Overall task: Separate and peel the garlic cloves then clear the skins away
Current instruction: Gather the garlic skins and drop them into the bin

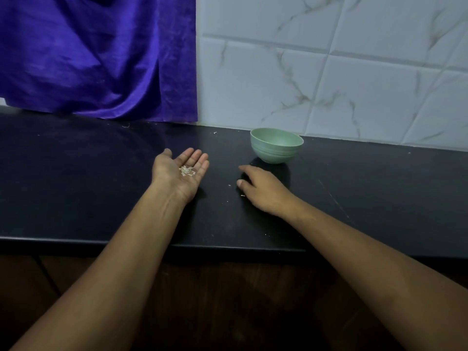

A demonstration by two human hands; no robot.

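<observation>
My left hand point(181, 171) lies palm up above the black counter point(76, 186), fingers straight, with a small heap of pale garlic skins point(187, 171) in the palm. My right hand point(260, 188) rests palm down on the counter to the right, fingers spread low over the surface, holding nothing that I can see. A few tiny skin flecks point(230, 185) lie between the two hands. A green bowl point(276, 145) stands just beyond my right hand; its inside is hidden from this angle. No garlic cloves show.
A purple cloth point(101, 59) hangs at the back left down to the counter. White marbled tiles point(329, 72) form the wall behind the bowl. The counter's front edge point(152, 243) runs under my forearms, with a dark wooden front below.
</observation>
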